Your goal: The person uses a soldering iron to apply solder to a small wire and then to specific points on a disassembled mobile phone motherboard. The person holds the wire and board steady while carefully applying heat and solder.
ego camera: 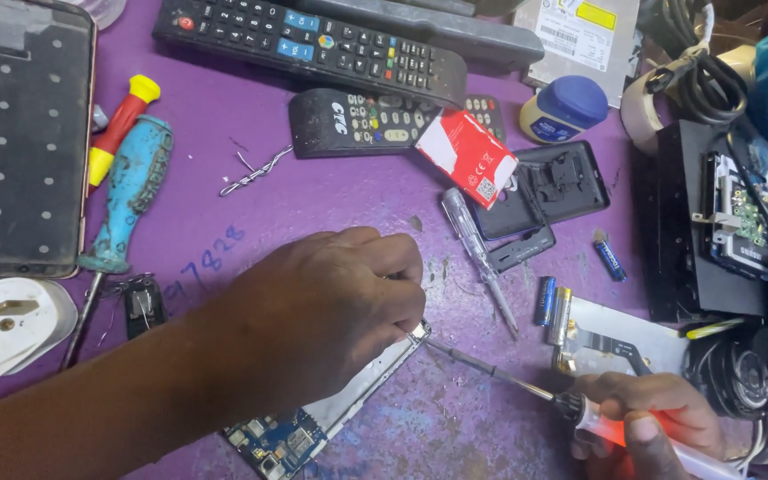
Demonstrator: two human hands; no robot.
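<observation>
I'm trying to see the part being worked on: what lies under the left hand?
Under the left hand lies an opened silver-framed phone with its blue circuit board showing; the rest is covered.

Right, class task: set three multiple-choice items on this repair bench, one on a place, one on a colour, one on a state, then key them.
1. Where does the blue-handled screwdriver lie?
A. left of the left hand
B. under the remotes
C. on the black box

2. What colour is the small jar's lid?
A. red
B. blue
C. yellow

3. What does the right hand hold?
A. nothing
B. a battery
C. a clear-handled screwdriver

Key: 1 A, it lies on the purple table beside the tablet frame, left of the left hand. 2 B, the lid is plainly blue. 3 C, its fingers wrap the clear-handled screwdriver, whose tip meets the opened phone.
</observation>
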